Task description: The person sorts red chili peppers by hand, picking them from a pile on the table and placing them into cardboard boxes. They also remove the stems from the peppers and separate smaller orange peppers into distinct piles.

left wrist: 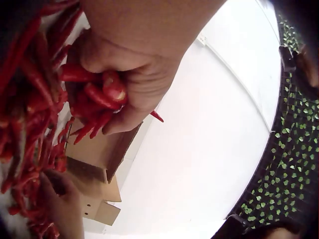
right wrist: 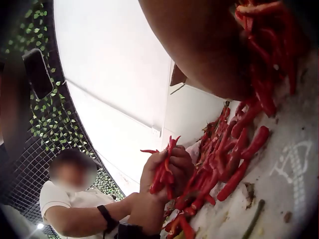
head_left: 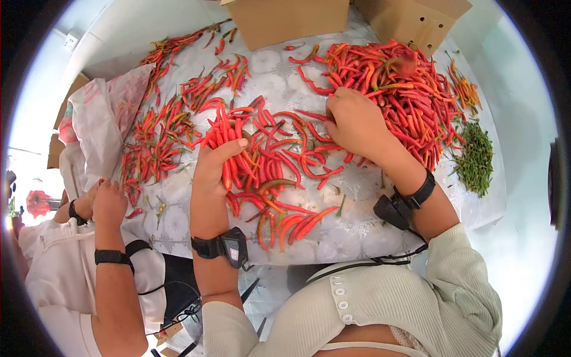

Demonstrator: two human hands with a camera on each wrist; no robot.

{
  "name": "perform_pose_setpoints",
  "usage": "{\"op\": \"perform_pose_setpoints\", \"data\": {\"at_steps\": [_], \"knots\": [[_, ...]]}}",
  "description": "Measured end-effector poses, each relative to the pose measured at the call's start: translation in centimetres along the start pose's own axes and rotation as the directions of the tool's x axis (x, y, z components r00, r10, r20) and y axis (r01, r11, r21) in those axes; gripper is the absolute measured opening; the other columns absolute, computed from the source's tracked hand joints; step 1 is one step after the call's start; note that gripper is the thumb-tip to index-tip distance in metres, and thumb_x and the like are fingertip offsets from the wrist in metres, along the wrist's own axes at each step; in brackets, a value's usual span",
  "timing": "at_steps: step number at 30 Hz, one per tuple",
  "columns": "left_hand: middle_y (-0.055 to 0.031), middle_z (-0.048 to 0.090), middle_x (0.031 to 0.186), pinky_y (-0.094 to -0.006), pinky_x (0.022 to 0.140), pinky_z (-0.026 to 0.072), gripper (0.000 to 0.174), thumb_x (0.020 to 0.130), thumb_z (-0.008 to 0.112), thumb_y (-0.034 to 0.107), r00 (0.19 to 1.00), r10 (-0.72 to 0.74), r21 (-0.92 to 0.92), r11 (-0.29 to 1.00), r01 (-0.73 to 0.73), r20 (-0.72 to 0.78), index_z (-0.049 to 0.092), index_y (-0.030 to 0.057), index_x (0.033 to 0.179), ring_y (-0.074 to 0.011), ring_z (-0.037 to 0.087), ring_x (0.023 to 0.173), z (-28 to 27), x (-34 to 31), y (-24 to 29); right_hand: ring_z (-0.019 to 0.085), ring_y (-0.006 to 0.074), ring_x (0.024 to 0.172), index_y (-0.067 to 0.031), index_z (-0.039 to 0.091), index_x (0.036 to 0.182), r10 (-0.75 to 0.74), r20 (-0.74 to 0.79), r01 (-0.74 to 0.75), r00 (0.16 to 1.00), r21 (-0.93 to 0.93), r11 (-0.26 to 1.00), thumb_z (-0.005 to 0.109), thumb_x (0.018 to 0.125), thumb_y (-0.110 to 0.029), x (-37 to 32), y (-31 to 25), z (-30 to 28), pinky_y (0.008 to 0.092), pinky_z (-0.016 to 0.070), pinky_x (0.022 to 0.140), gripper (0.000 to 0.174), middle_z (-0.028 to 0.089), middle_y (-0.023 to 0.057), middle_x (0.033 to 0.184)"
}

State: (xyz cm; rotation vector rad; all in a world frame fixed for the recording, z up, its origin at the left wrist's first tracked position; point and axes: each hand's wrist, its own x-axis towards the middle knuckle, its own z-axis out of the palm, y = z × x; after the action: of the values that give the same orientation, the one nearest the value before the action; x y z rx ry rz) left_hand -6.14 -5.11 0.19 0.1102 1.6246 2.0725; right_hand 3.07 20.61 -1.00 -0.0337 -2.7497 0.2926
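Note:
My left hand grips a bunch of red chilies above the loose chilies in the middle of the table. In the left wrist view its fingers curl round several chilies. My right hand lies at the left edge of the big red chili pile, fingers pointing down among the chilies; the fingertips are hidden, and whether they pinch one I cannot tell. Loose red and dark chilies spread between the two hands.
Green stems lie in a heap at the right, orange chilies behind them. More chilies with stems cover the left side. Cardboard boxes stand at the back. Another person's hands are at the left table edge, beside a plastic bag.

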Motion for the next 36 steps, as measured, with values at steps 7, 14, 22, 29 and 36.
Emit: {"op": "perform_pose_setpoints", "data": {"at_steps": [7, 14, 22, 29, 36], "knots": [[-0.0101, 0.062, 0.092, -0.0309, 0.068, 0.0537, 0.041, 0.072, 0.068, -0.002, 0.997, 0.048, -0.135, 0.99, -0.04, 0.058, 0.053, 0.002, 0.11, -0.0191, 0.063, 0.081, 1.4, -1.0, -0.2, 0.061, 0.0167, 0.076, 0.0029, 0.061, 0.095, 0.052, 0.321, -0.309, 0.946, 0.837, 0.451, 0.056, 0.09, -0.018, 1.2, -1.1, -1.6, 0.0313, 0.0507, 0.068, 0.022, 0.063, 0.0079, 0.087], [-0.0092, 0.063, 0.095, -0.0295, 0.07, 0.053, 0.044, 0.074, 0.069, -0.002, 0.99, 0.12, -0.233, 0.968, -0.098, 0.079, 0.053, 0.0021, 0.114, -0.0174, 0.062, 0.083, 2.6, -1.6, -0.3, 0.06, 0.0067, 0.072, -0.0019, 0.057, 0.107, -0.096, 0.488, -0.471, 0.868, 0.868, 0.157, 0.047, 0.097, -0.023, 0.2, -4.2, -3.1, 0.0213, 0.0449, 0.061, 0.025, 0.064, 0.0018, 0.089], [-0.0078, 0.06, 0.097, -0.0321, 0.076, 0.0531, 0.053, 0.069, 0.074, -0.005, 0.973, 0.182, -0.267, 0.954, -0.14, 0.139, 0.047, 0.006, 0.113, -0.0161, 0.061, 0.087, 3.5, -1.6, -1.1, 0.054, 0.0055, 0.064, -0.0006, 0.06, 0.095, -0.083, 0.394, -0.377, 0.915, 0.911, 0.167, 0.063, 0.088, -0.015, -1.1, -6.6, -1.9, 0.0222, 0.0442, 0.056, 0.016, 0.06, -0.0005, 0.075], [-0.0086, 0.057, 0.1, -0.0363, 0.082, 0.0497, 0.056, 0.07, 0.069, -0.007, 0.932, 0.27, -0.245, 0.946, -0.211, 0.243, 0.046, 0.0074, 0.118, -0.0206, 0.058, 0.091, 2.8, -2.4, -1.1, 0.055, 0.0095, 0.062, 0.0007, 0.061, 0.089, -0.048, 0.216, -0.179, 0.975, 0.898, 0.402, 0.066, 0.085, -0.015, -1.9, -7.5, -2.8, 0.0258, 0.0447, 0.055, 0.017, 0.061, 0.0047, 0.068], [-0.0104, 0.061, 0.094, -0.0325, 0.079, 0.051, 0.035, 0.078, 0.065, -0.001, 0.974, 0.227, -0.269, 0.938, -0.218, 0.002, 0.052, -0.0018, 0.11, -0.0202, 0.06, 0.087, 4.3, -2.9, 3.4, 0.06, 0.0259, 0.078, -0.001, 0.063, 0.093, -0.062, 0.029, 0.04, 0.998, 0.487, 0.873, 0.068, 0.077, -0.015, -1.7, -2.1, -2.8, 0.0352, 0.0476, 0.07, 0.021, 0.061, 0.0123, 0.085]]}}
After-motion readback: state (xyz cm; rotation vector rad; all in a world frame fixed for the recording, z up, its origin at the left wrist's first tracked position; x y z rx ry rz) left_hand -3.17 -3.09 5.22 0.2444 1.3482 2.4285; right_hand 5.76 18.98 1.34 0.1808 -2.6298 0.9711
